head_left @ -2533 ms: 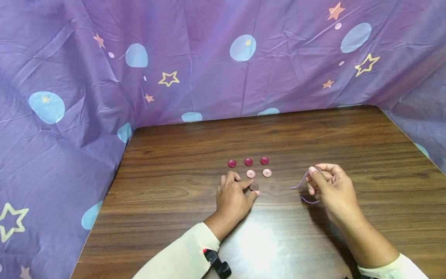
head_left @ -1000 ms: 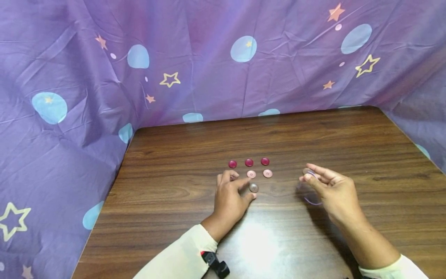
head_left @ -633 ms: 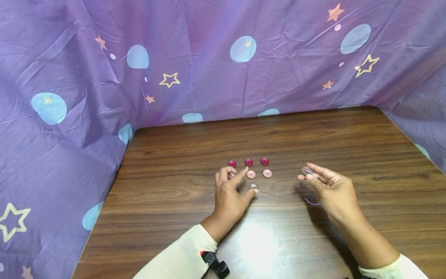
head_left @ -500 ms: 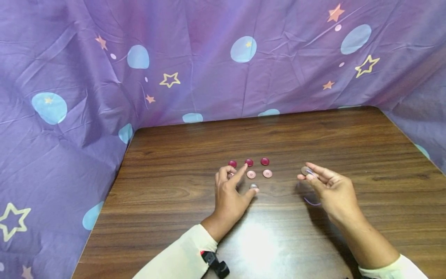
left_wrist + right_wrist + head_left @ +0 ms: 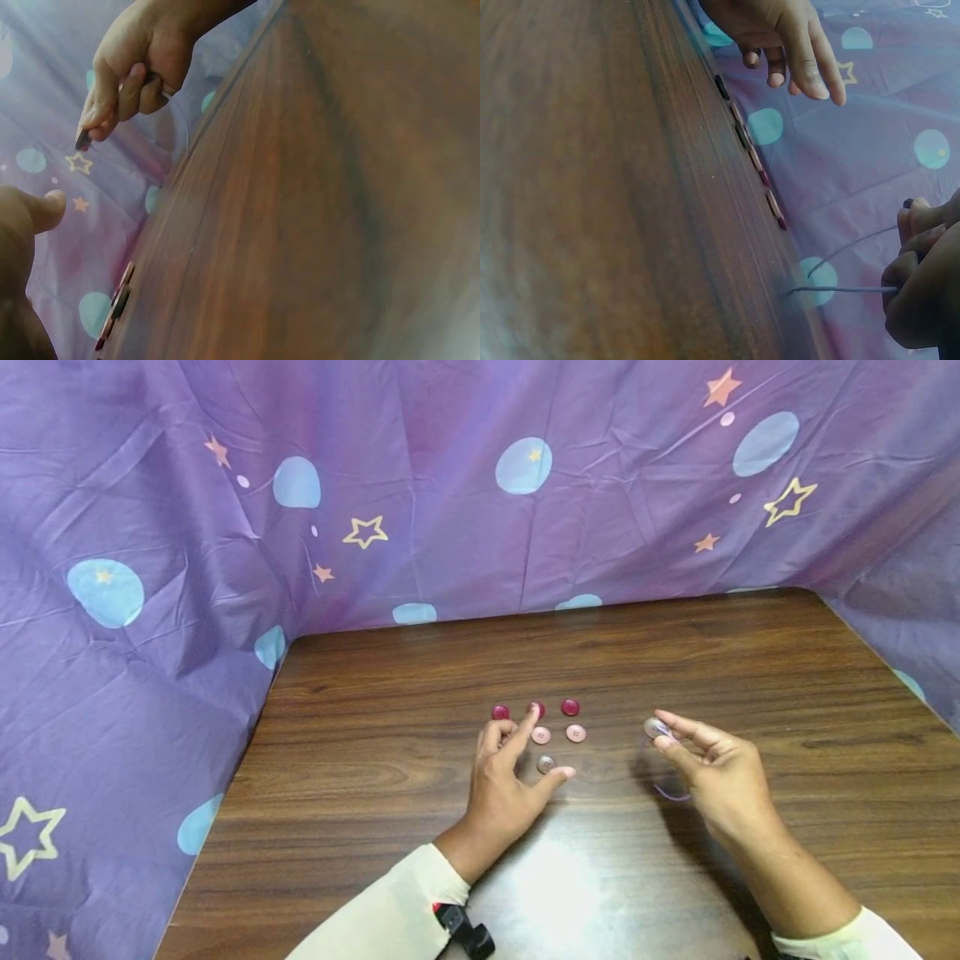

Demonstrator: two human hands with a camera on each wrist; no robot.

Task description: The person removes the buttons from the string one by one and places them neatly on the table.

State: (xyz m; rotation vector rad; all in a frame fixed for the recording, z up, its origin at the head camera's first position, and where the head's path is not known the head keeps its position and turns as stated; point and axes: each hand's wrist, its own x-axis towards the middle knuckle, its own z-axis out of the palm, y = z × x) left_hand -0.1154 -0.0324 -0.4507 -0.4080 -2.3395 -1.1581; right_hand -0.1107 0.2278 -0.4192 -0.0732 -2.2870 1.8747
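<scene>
My left hand [image 5: 504,781] hovers close over the buttons, thumb and index finger spread apart, holding nothing. Between them in the head view lies a grey-brown button [image 5: 546,765]. Beyond it are two pink buttons, one [image 5: 541,736] beside the other [image 5: 575,733]. Three dark red buttons form the far row: left [image 5: 500,713], middle [image 5: 539,705], partly covered by the index fingertip, and right [image 5: 571,707]. To the right, my right hand [image 5: 720,781] pinches a grey-brown button [image 5: 652,727] above the table. A thin purple cord [image 5: 847,289] hangs in loops from this same hand.
The wood-grain table [image 5: 375,693] reaches back to a purple curtain [image 5: 450,485] printed with stars and blue spots, which also closes off both sides. A black strap device [image 5: 467,931] sits on the left sleeve. Bright glare lies on the near tabletop.
My left index finger has stretched outward over the dark red row and the thumb has swung right, uncovering the grey-brown button. In my right hand, the pinched button has come into view and turned.
</scene>
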